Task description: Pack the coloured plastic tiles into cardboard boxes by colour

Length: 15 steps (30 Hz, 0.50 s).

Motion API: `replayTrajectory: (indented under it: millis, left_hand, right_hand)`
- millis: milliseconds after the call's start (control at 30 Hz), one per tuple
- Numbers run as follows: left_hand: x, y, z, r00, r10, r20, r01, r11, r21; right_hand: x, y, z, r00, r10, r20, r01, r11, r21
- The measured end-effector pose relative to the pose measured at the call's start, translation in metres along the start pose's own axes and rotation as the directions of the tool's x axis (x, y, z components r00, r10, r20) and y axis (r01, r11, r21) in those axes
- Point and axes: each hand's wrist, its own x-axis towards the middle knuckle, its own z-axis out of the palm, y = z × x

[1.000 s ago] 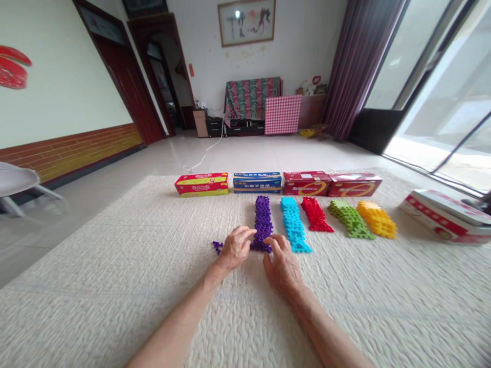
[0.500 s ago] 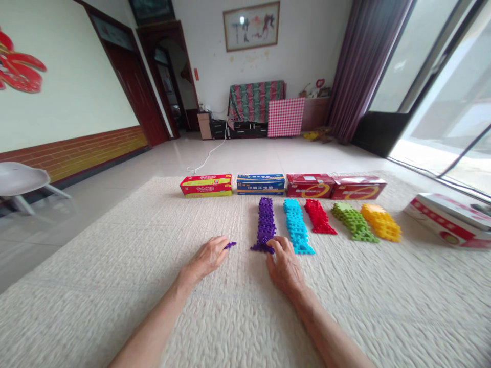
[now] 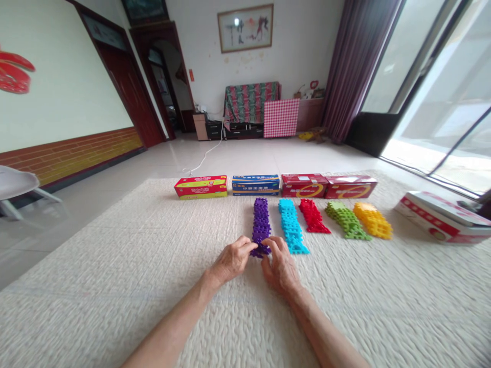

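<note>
Left hand: since the earlier frame, this hand (image 3: 232, 260) had come in from the left, where it had been at a purple piece, to the near end of the purple row; its fingertips were close together, but I could not tell whether they pinched a piece.
Right hand: the hand (image 3: 282, 266) had stayed at the row's near right corner, fingers curled, thumb lower; its grip could not be told.
Purple row: it (image 3: 261, 217) lay between and beyond the hands, mostly put together, by the look of it; only the near end seemed in work, and what was left was hidden by fingers.
Other rows: light-blue row (image 3: 290, 225), red row (image 3: 312, 217), green row (image 3: 347, 220) and yellow row (image 3: 373, 221) lay apart to the right, seemingly done.
Mat: cream, ribbed, the mat (image 3: 115, 245) spread over a shiny tiled floor (image 3: 161, 158).
Boxes: a red-and-yellow box (image 3: 201, 187), a blue box (image 3: 255, 185) and two dark red boxes (image 3: 303, 185) lined up behind.
Room: a purple curtain (image 3: 360, 61) hung beside glass at right.
</note>
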Motion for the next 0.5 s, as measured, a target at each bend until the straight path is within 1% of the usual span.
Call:
replayTrajectory:
  millis: [167, 333, 400, 500]
  left_hand:
    - [0.010, 0.009, 0.001, 1.000, -0.021, -0.018, 0.022, 0.997, 0.073]
    - [0.014, 0.014, 0.003, 1.000, -0.025, -0.004, 0.026, 0.983, 0.179]
    - [0.015, 0.013, 0.006, 1.000, -0.029, -0.007, 0.030, 0.982, 0.188]
    - [0.016, 0.012, 0.009, 0.999, -0.039, -0.028, 0.043, 0.986, 0.159]
  right_hand:
    - [0.000, 0.001, -0.001, 1.000, 0.011, 0.006, -0.012, 0.999, 0.031]
    - [0.001, 0.001, -0.001, 0.999, 0.046, 0.003, -0.046, 0.998, 0.032]
    - [0.001, 0.001, 0.000, 0.998, 0.069, 0.008, -0.069, 0.997, 0.021]
    - [0.001, 0.002, 0.001, 0.996, 0.081, 0.030, -0.081, 0.997, 0.003]
